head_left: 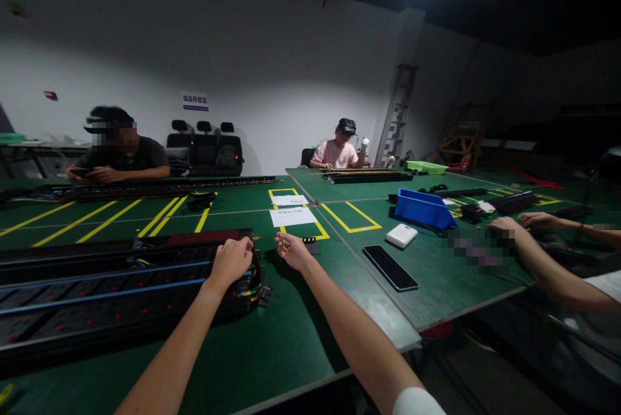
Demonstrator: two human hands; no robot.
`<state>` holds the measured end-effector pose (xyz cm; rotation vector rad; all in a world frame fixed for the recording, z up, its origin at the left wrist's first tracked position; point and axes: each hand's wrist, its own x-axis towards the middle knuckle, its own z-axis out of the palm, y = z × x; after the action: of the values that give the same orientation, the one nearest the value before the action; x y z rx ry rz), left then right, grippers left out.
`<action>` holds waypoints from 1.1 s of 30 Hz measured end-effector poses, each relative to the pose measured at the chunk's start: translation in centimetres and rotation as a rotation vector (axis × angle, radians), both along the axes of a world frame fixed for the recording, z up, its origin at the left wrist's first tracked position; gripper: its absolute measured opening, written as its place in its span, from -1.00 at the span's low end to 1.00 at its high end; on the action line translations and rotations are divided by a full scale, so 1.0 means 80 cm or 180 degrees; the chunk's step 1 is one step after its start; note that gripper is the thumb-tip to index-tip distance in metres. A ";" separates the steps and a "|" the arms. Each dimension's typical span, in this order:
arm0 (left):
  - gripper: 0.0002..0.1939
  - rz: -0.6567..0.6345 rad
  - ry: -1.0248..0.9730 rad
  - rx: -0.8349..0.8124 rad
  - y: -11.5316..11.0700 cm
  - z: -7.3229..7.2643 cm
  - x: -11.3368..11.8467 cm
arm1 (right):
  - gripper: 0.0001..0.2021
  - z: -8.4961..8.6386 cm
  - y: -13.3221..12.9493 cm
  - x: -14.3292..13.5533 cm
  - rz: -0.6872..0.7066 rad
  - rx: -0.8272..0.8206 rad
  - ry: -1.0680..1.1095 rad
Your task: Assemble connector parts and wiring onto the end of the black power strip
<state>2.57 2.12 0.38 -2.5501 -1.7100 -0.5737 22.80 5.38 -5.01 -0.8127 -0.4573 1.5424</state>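
Several long black strips [111,302] with red dots and blue edge lines lie side by side on the green table, reaching in from the left. Over their right end my left hand [231,263] is closed, knuckles up, fingers curled down at the strip end; its fingertips are partly hidden. Coloured wires [250,293] show at that end, below the hand. Just right of it, above the table, my right hand [294,252] is turned partly palm up with fingers pinched together. What the pinch holds is too small to make out. A small black part [312,247] lies behind the right wrist.
White paper sheets [292,216] lie beyond my hands. To the right are a phone [391,267], a white box [402,235] and a blue bin [424,208]. A co-worker's hands [507,231] work at the right. Two people sit across the green table [339,302].
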 end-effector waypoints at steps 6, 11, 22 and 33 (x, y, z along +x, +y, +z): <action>-0.71 0.0018 0.0015 0.0039 0.001 -0.002 -0.001 | -0.94 0.000 0.001 0.001 0.0037 -0.0020 0.0023; -0.72 0.0027 0.0002 0.0047 0.001 -0.003 -0.001 | -0.93 -0.001 0.001 0.000 0.0035 -0.0029 0.0026; -0.71 0.0023 -0.0006 0.0031 0.001 -0.002 0.000 | -0.93 0.000 0.000 0.000 0.0028 -0.0006 0.0028; -0.72 0.0044 0.0008 0.0032 -0.004 -0.003 0.002 | -0.93 -0.006 -0.001 0.001 0.0023 0.0013 0.0021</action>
<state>2.69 1.76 0.12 -2.5292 -1.7179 -0.5769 22.89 5.32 -5.47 -0.8035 -0.4589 1.5498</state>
